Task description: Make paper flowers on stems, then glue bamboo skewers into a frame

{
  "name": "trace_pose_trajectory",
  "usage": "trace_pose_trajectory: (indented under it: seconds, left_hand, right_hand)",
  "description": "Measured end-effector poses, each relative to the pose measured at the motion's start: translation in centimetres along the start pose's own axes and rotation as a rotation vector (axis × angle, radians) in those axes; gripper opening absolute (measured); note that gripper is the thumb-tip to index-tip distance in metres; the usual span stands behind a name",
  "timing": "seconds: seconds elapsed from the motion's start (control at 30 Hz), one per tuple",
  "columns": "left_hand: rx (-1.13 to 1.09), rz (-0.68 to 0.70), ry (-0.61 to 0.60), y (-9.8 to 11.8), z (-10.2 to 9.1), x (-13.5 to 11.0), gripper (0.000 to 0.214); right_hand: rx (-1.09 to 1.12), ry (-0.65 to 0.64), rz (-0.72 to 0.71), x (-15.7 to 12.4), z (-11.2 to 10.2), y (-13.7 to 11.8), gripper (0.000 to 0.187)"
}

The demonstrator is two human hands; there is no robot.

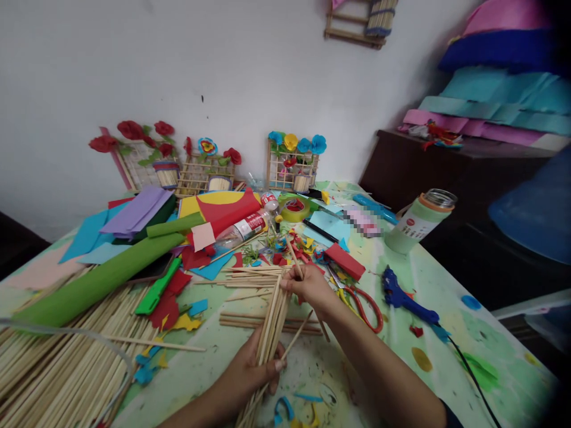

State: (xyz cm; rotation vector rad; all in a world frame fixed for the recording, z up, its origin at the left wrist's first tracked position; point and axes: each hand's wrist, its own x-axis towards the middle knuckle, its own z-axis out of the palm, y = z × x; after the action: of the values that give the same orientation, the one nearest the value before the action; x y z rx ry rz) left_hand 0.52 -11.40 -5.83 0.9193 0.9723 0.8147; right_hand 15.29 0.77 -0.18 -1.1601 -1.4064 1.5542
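My left hand [254, 364] is closed around a bundle of thin wooden sticks [273, 318], which stands at a slant over the table. One stick [298, 334] in that hand splays out to the right, apart from the bundle. At the bundle's top end, my right hand [307, 285] pinches a single wooden stick [292, 254] that tilts across it; the fingertips are close to or touching the bundle's ends. Behind the hands, more loose sticks [236, 321] lie crosswise on the table, partly hidden by the bundle.
A large pile of sticks [75, 356] covers the left, beside rolled green paper [107, 279] and a green cutter [159, 288]. Red-handled scissors [378, 315], a blue glue gun [408, 300] with its cord, and a bottle [419, 221] stand or lie rightward. Paper scraps and a plastic bottle [245, 229] lie behind.
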Motion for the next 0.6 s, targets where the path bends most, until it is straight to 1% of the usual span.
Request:
trace_pose_trajectory:
  seconds: [0.07,0.1,0.2,0.23,0.27,0.3,0.33,0.37,0.47,0.5,0.53,0.57,0.6]
  left_hand:
    - [-0.047,-0.009,0.014,0.3,0.2,-0.1,0.039]
    - [-0.072,-0.01,0.018,0.5,0.2,-0.1,0.039]
    - [-0.134,0.003,0.04,1.1,0.3,-0.1,0.038]
    - [-0.149,0.004,0.051,1.3,0.3,-0.1,0.037]
    - [-0.161,0.002,0.064,1.4,0.3,-0.1,0.037]
    - [-0.17,-0.003,0.078,1.5,0.3,-0.1,0.036]
    - [-0.176,-0.005,0.089,1.6,0.3,-0.1,0.036]
    - [-0.179,-0.006,0.099,1.6,0.4,-0.1,0.036]
    - [-0.181,-0.005,0.111,1.3,0.4,0.0,0.037]
    - [-0.183,-0.004,0.107,1.2,0.3,0.0,0.038]
    - [-0.186,-0.005,0.097,1.1,0.2,0.1,0.039]
    - [-0.191,-0.005,0.088,1.0,0.0,0.1,0.039]
    - [-0.196,-0.004,0.085,1.0,-0.2,0.2,0.039]
  right_hand:
    - [0.112,0.041,0.024,0.1,-0.6,-0.4,0.016]
    - [0.182,0.089,0.016,0.2,-1.1,-0.6,0.017]
    - [0.382,0.311,-0.078,0.4,-2.3,-1.3,0.023]
    - [0.423,0.366,-0.113,0.5,-2.5,-1.4,0.025]
    - [0.45,0.394,-0.141,0.5,-2.5,-1.5,0.026]
    - [0.466,0.39,-0.157,0.4,-2.4,-1.6,0.027]
    - [0.468,0.355,-0.156,0.2,-2.0,-1.6,0.028]
    - [0.453,0.285,-0.135,0.0,-1.5,-1.5,0.028]
    - [0.328,-0.013,-0.027,-0.9,0.5,-1.1,0.03]
    - [0.289,-0.077,-0.013,-1.1,1.1,-1.0,0.03]
    - [0.264,-0.089,-0.03,-1.4,1.5,-1.0,0.03]
    - [0.259,-0.041,-0.076,-1.6,1.6,-1.1,0.03]
    - [0.273,0.05,-0.143,-1.7,1.5,-1.3,0.03]
